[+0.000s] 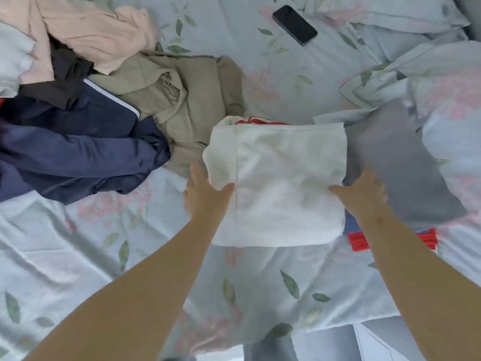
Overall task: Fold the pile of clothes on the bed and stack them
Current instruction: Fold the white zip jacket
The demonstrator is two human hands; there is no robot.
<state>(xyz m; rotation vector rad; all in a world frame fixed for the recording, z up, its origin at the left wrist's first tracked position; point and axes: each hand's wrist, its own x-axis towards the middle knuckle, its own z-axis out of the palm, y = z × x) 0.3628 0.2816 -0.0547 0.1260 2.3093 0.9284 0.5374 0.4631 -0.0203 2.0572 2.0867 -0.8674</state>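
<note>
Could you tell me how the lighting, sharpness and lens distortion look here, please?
Head view, light: soft and even, no hard shadows, no glare on the phone. Head view, lens: wide-angle bending toward the edges. Head view, sharpness: grey cloth and right hand look smeared.
</note>
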